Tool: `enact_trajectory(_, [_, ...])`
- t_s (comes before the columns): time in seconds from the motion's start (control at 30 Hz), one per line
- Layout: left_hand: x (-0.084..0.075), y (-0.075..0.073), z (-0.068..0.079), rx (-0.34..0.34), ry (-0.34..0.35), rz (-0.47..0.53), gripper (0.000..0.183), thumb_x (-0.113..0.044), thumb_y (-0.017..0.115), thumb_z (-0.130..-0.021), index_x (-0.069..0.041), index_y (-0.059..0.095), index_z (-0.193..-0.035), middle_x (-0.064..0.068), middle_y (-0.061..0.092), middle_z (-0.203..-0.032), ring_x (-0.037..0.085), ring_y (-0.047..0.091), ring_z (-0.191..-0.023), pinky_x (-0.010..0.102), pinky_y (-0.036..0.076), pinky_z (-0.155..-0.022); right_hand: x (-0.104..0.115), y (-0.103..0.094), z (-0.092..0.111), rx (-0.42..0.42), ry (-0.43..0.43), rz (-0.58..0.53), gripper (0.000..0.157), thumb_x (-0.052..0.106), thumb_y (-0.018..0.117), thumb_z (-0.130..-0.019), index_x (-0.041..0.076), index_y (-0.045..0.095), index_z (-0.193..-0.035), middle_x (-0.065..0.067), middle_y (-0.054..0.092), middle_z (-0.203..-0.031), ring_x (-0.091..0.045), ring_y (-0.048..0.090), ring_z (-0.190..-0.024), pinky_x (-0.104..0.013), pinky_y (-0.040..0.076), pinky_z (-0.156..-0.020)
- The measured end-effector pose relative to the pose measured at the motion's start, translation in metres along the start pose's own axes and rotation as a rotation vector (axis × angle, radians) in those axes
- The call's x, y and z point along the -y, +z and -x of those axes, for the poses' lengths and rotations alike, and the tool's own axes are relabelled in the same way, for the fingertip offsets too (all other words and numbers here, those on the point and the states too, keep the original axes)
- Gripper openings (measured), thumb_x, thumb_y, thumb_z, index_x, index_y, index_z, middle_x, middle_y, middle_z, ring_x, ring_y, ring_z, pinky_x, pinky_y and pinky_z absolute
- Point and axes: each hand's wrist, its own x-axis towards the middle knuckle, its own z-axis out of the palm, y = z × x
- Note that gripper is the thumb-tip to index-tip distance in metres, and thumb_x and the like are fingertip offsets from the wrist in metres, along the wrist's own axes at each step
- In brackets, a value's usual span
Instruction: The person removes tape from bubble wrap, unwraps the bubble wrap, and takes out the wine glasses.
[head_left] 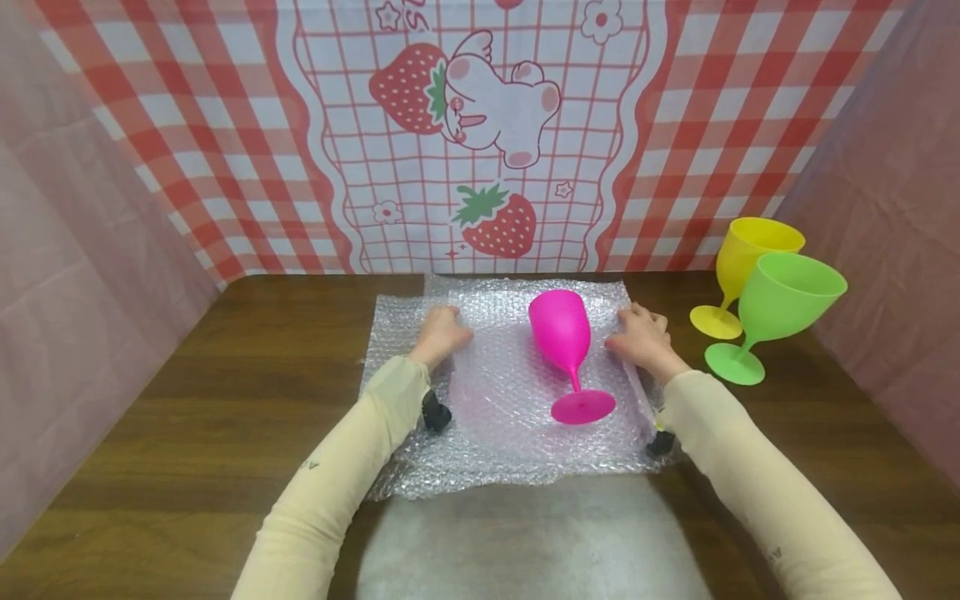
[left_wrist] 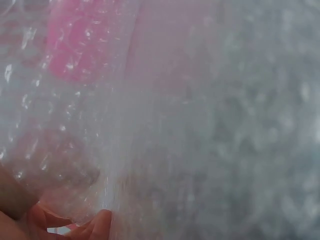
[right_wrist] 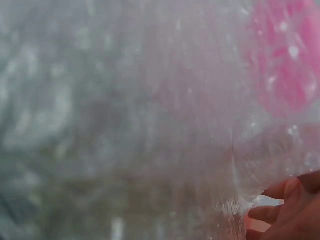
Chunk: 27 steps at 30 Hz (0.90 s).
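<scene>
A bright pink plastic goblet [head_left: 564,342] lies on a sheet of clear bubble wrap [head_left: 510,454], its bowl toward the back and its foot toward the front. My left hand [head_left: 442,333] pinches the wrap on the left of the goblet, and my right hand [head_left: 642,335] grips it on the right. Neither hand touches the goblet. Both wrist views are mostly covered by blurred bubble wrap, with the pink goblet [left_wrist: 77,45] showing through it. Fingertips of the left hand [left_wrist: 60,225] and right hand [right_wrist: 292,212] appear at the lower corners.
Upright at the right stand a yellow goblet [head_left: 750,258] and, in front of it, a green goblet [head_left: 783,304]. The brown wooden table [head_left: 225,417] has a greyish patch [head_left: 525,542] at the front. A red-and-white checked cloth [head_left: 705,125] hangs behind.
</scene>
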Motion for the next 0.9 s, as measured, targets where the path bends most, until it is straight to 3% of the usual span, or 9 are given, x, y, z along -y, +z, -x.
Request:
enact_trajectory(0.3, [-0.001, 0.000, 0.000, -0.005, 0.041, -0.061, 0.054, -0.010, 0.060, -0.073, 0.009, 0.049, -0.123, 0.026, 0.051, -0.123, 0.038, 0.044, -0.118, 0.040, 0.036, -0.102, -0.001, -0.003, 0.000, 0.015, 0.024, -0.014, 0.064, 0.020, 0.053, -0.079, -0.009, 0.034, -0.133, -0.036, 0.011, -0.141, -0.055, 0.009, -0.125, -0.066, 0.020, -0.097])
enact_trajectory(0.63, [-0.002, 0.000, 0.001, 0.004, -0.016, 0.040, 0.058, -0.010, 0.060, -0.073, 0.006, 0.047, -0.127, 0.024, 0.048, -0.128, 0.036, 0.042, -0.121, 0.040, 0.033, -0.104, 0.001, -0.005, 0.002, -0.003, -0.004, -0.026, 0.065, 0.018, 0.054, -0.078, -0.012, 0.034, -0.132, -0.035, 0.015, -0.140, -0.055, 0.015, -0.123, -0.063, 0.022, -0.098])
enact_trajectory(0.9, [-0.005, -0.005, 0.005, -0.007, 0.070, 0.182, 0.060, -0.006, 0.061, -0.076, 0.008, 0.040, -0.130, 0.024, 0.046, -0.131, 0.036, 0.043, -0.122, 0.041, 0.036, -0.103, 0.011, -0.016, 0.004, -0.013, -0.059, -0.029, 0.063, 0.020, 0.055, -0.083, -0.015, 0.034, -0.131, -0.038, 0.018, -0.138, -0.056, 0.018, -0.123, -0.062, 0.019, -0.101])
